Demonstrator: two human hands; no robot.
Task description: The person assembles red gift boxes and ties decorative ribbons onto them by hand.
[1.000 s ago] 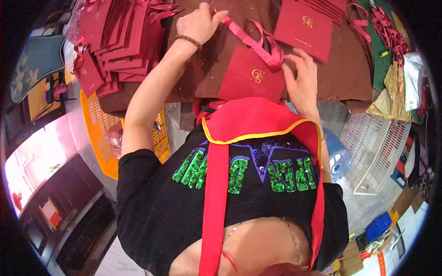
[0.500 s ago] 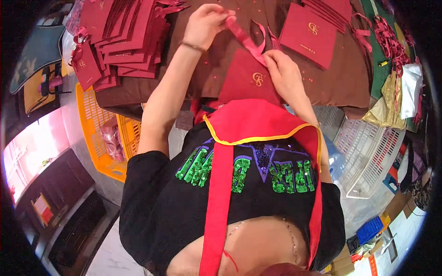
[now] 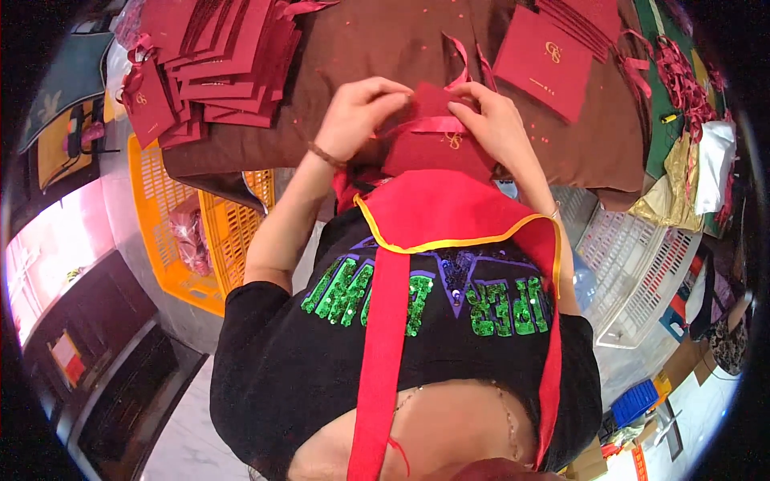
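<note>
While both hands (image 3: 365, 112) (image 3: 493, 120) pinch red bag (image 3: 437, 144) — brown-clothed table (image 3: 361, 40), orange crate (image 3: 164, 232) below.

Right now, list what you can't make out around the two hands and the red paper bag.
- Head view: the front of the red paper bag under the left hand and right hand; fingers cover its top edge.
- Where the pink ribbon ends: hidden between the fingers.
- The bag's lower edge: hidden by the red apron.
- The stack of red bags: count unclear, they overlap and the rim bends them.
- Contents of the orange crate: blurred.
</note>
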